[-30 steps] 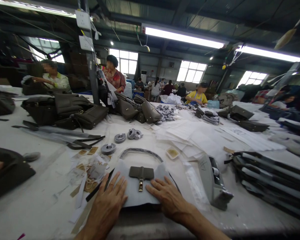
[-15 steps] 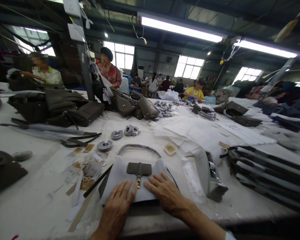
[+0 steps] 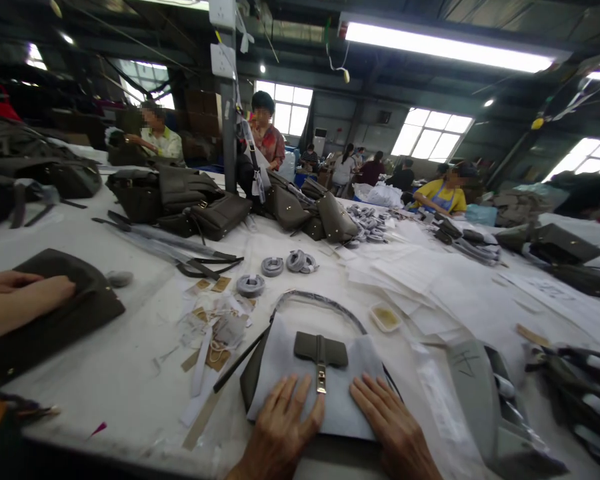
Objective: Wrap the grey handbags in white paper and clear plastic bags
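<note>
A dark olive handbag point(image 3: 254, 373) lies on the table in front of me, its front covered by a pale protective sheet point(image 3: 275, 353). The bag's flap tab point(image 3: 307, 348) with a gold clasp point(image 3: 321, 381) shows above the sheet, and its wrapped handle point(image 3: 325, 301) arches at the back. My left hand point(image 3: 283, 420) rests on the sheet left of the clasp, fingers stretched out. On the right side of the sheet my right hand point(image 3: 387, 420) lies flat with fingers extended. Neither hand grips anything.
A co-worker's hands point(image 3: 45, 290) touch another dark bag point(image 3: 75, 267) at the left. Wrapped coils point(image 3: 250, 285), paper scraps point(image 3: 230, 327), a small dish point(image 3: 385, 317) and a tape dispenser point(image 3: 500, 400) surround my bag. Stacked bags point(image 3: 580, 393) stand at right; more bags point(image 3: 205, 207) lie behind.
The view has swung left, so the table's things appear farther right. A co-worker's hands now show at the left bag. My right hand has slid away from the clasp toward the sheet's right side.
</note>
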The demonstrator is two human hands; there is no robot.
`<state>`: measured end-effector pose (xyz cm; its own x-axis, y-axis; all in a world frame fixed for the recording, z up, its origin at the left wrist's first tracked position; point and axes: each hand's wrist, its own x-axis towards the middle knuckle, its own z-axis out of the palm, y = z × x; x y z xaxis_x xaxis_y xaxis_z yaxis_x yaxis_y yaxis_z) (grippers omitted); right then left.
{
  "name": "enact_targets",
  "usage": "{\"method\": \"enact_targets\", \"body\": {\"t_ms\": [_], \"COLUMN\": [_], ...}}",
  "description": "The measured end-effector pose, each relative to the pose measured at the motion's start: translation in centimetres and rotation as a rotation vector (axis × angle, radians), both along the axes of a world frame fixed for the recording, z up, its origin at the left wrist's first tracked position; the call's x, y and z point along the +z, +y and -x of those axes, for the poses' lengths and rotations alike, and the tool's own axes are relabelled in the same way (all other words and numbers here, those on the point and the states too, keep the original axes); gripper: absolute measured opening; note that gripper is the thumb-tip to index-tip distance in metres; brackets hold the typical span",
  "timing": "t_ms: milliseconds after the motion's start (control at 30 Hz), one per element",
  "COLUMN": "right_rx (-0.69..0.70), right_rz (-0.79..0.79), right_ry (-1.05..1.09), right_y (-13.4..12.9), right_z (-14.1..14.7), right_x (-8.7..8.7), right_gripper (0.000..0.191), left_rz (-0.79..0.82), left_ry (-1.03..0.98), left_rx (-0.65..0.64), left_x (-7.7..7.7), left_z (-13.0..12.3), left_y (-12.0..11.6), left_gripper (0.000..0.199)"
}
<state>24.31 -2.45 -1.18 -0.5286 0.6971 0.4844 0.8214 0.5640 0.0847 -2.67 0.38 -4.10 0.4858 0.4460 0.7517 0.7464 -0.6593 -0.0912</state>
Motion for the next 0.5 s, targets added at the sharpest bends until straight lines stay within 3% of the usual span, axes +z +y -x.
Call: {"method": "enact_targets", "body": {"t_ms": [100, 233, 400, 500], "right_rx": [-0.016, -0.016, -0.025, -0.085], "right_rz": [0.033, 0.039, 0.002, -0.023], "right_ry": [0.032, 0.080, 0.116, 0.123], "right_y": [0.0, 0.1, 0.2, 0.5], "right_z": [-0.1, -0.4, -0.1, 0.1], "right_x": [-0.1, -0.6, -2.0, -2.8], "right_gripper": [0.084, 0.077, 0.055, 0.052], "left_rz": [-0.021, -0.002, -0.197, -0.173], "left_ry": [-0.037, 0.057, -0.190, -0.027], "left_rx": [-0.038, -0.048, 0.046, 0.028], "left_x": [0.5, 0.7, -2.7, -4.1], "left_z": [0.3, 0.3, -1.2, -1.0], "left_y": [-0.2, 0.0, 1.2, 1.7], "left_gripper": [0.034, 0.033, 0.025, 0.027]}}
